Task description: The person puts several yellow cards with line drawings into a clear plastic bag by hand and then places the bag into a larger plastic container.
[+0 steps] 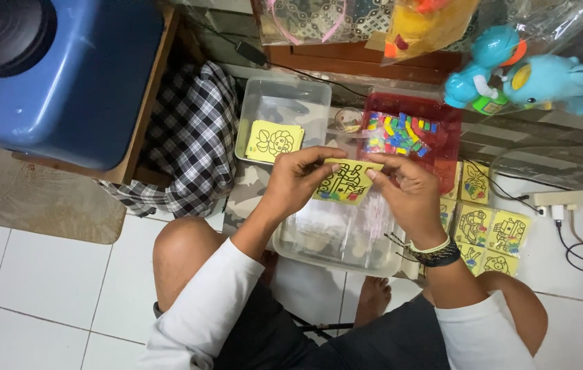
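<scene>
I saw the yellow picture card (346,181) held near the middle of the frame, pinched at its two sides between both hands and tilted slightly, above a clear plastic tub (336,240) that sat between the person's knees. The left hand (295,181) was at the card's left edge, fingers curled and closed on it, thumb on top. The right hand (408,192) closed on the card's right edge, fingertips lying over its top corner (a dark braided wristband (435,253) circled that wrist). So the card lay between the two hands, touching both.

Just beyond the card, toward the upper right, a red tray (445,137) held a heap of small coloured pieces (397,133). Left of the tray stood a second clear container (284,103) with another yellow card (274,140) resting on its near rim. More yellow cards (490,229) were spread on the floor at the right, beside the right forearm. A checked cloth (192,137) lay left of centre, a big blue drum (65,75) filled the upper left corner, and blue toy figures in a plastic bag (531,75) sat at the upper right. A white power strip (555,200) with its cables lay at the right edge on the white tile floor (52,288).
</scene>
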